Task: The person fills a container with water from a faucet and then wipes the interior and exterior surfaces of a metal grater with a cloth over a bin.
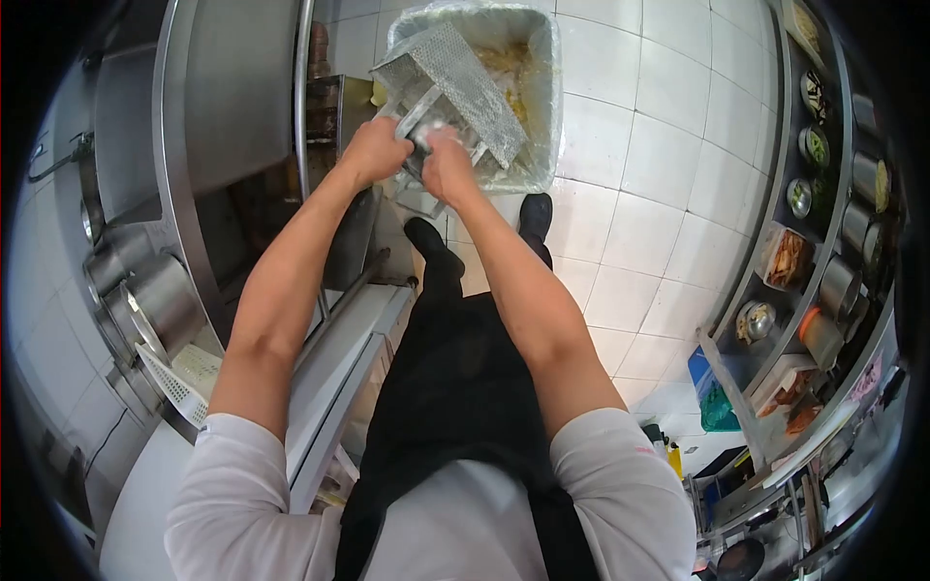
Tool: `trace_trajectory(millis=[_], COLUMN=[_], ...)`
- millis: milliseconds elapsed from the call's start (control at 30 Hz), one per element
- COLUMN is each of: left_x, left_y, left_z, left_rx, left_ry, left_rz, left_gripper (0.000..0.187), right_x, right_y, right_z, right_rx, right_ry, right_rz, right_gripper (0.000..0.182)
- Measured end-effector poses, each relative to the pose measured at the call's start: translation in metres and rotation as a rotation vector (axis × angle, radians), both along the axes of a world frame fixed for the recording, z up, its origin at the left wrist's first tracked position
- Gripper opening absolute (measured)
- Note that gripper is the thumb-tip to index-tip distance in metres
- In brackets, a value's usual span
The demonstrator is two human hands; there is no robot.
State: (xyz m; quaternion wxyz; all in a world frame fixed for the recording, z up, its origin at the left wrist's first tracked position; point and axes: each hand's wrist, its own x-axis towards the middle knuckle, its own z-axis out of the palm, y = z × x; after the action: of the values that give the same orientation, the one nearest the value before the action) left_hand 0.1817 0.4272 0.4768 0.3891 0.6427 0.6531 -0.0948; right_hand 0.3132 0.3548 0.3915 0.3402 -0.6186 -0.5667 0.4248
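Observation:
Over the lined bin I hold a grey metal mesh basket [475, 92], tilted, shaped like a fryer basket. My left hand [378, 153] is closed on it near a flat metal bar at its left side. Close beside it, my right hand [449, 172] is also closed at the basket's near edge; its fingertips are blurred and partly hidden. The bin [545, 107] has a clear plastic bag over its rim. Yellowish and brown scraps [509, 77] lie inside it, partly covered by the basket.
Left of me runs a stainless steel counter [237, 87] with a rail. Steel pots [165, 300] and a white perforated basket [174, 373] stand farther left. On the right, a long counter carries food containers [785, 257] and small bowls. White tiles [620, 223] cover the floor.

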Motion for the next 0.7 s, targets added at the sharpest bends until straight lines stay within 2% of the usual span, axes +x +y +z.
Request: trace_trajectory(millis=[67,167,267,300,400,433,467,567,667,700], left_x=[0.007,0.012,0.006,0.004,0.003,0.005,0.005,-0.007,0.003,0.004], left_y=[0.006,0.005,0.001,0.002,0.004,0.004,0.004,-0.005,0.002,0.005], left_z=[0.014,0.023,0.012,0.010,0.009,0.011,0.012,0.000,0.014,0.016], left_rx=[-0.054,-0.088,-0.061,-0.048,-0.039,-0.044,-0.053,0.187,-0.019,-0.031], left_ry=[-0.006,-0.027,-0.084,-0.063,-0.054,-0.085,-0.112,-0.056,-0.084,-0.067], left_rz=[0.005,0.045,0.018,0.004,0.011,0.053,0.095,-0.178,0.053,0.037], left_gripper=[0.032,0.033,0.034,0.034,0.032,0.029,0.026,0.027,0.028,0.030], right_x=[0.001,0.013,0.004,-0.002,-0.011,-0.005,0.002,0.005,0.005,0.010], right_y=[-0.016,0.007,0.027,0.025,0.007,0.005,0.005,0.014,-0.002,0.001], right_z=[-0.006,-0.004,0.017,0.015,-0.003,-0.007,-0.012,-0.002,-0.022,-0.017], right_rx=[0.127,-0.140,-0.302,-0.285,-0.079,-0.037,-0.018,0.065,0.220,0.140], right_ry=[0.089,0.042,0.554,0.531,0.105,0.167,0.110,0.002,0.161,0.103], right_rz=[0.048,-0.039,-0.292,-0.306,-0.004,0.126,0.106,0.018,0.215,0.225], right_gripper=[0.033,0.031,0.032,0.033,0.036,0.039,0.039,0.036,0.035,0.035])
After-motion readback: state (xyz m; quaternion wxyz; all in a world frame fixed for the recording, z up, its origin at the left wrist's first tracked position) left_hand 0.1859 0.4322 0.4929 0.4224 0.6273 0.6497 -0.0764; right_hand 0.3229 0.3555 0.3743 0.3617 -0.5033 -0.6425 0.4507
